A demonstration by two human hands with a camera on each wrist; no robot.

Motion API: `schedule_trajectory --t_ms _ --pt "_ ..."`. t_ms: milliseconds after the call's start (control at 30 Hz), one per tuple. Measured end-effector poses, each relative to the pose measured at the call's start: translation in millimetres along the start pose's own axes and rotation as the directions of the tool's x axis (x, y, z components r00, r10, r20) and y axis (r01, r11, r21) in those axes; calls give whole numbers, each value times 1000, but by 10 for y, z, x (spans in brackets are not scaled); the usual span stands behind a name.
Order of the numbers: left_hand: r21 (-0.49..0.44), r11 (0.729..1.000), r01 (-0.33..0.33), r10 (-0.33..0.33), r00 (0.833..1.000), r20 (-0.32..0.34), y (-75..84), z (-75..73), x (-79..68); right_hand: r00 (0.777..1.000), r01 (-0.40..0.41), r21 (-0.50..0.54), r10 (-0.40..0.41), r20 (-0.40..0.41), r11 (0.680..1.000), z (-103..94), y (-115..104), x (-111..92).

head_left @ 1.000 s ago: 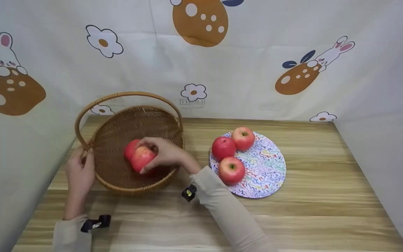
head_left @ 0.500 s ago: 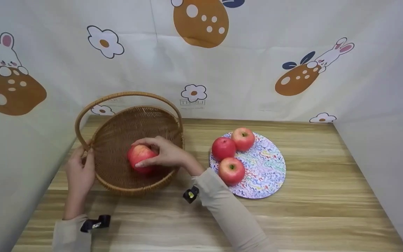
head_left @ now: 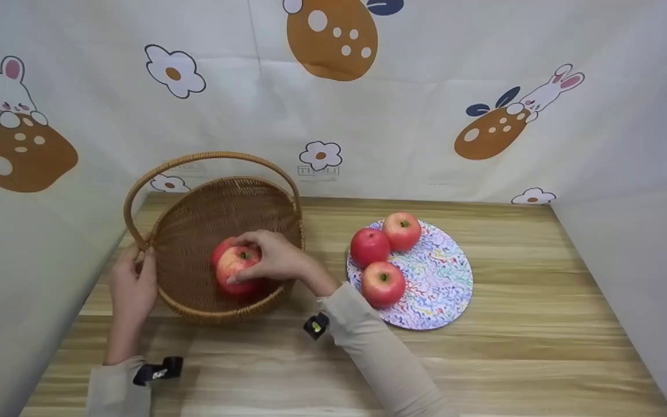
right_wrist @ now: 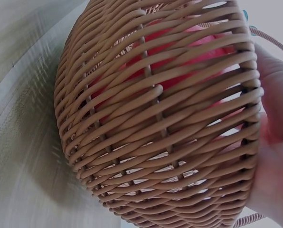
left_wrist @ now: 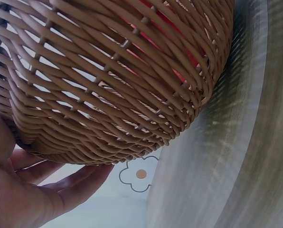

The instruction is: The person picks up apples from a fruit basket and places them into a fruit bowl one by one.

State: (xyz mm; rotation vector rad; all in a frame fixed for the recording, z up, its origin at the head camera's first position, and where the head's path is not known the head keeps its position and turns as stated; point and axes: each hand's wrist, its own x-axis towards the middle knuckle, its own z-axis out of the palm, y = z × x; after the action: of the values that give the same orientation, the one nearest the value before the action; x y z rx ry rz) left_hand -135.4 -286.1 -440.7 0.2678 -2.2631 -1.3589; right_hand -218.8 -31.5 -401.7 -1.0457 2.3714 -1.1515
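A brown wicker basket (head_left: 183, 284) with a tall arched handle stands at the left of the table. My left hand (head_left: 132, 284) pinches its rim where the handle meets the left side; in the left wrist view its fingers (left_wrist: 80, 185) reach under the weave. Inside the basket, my right hand (head_left: 278, 255) grips a red-and-yellow apple (head_left: 230, 267), stem upward, thumb on the near side. Behind it a second red apple (head_left: 219, 249) shows partly. The right wrist view looks through the basket wall (right_wrist: 179, 142) at red fruit, with the hand (right_wrist: 274, 180) beyond the rim.
Right of the basket lies a round mat (head_left: 438, 289) with a colourful speckled pattern. On its left part sit three apples: one at the back (head_left: 402, 231), a darker red apple (head_left: 370, 247) and a front apple (head_left: 384, 284). A patterned white sheet (head_left: 414, 116) walls the wooden table (head_left: 519, 347).
The apple in my right hand has shifted and tilted inside the basket, so its stem now shows and the second apple reappears behind it. My left hand keeps its hold on the rim.
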Motion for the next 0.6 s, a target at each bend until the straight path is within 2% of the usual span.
schedule_trajectory --t_ms 233,600 --pt "-18 1000 1 -1 1000 -3 -11 -5 7 999 -7 7 8 -48 1000 5 -42 -28" --pt "6 1000 18 -18 999 -28 -51 5 36 999 -4 19 5 -47 1000 1 -92 -95"
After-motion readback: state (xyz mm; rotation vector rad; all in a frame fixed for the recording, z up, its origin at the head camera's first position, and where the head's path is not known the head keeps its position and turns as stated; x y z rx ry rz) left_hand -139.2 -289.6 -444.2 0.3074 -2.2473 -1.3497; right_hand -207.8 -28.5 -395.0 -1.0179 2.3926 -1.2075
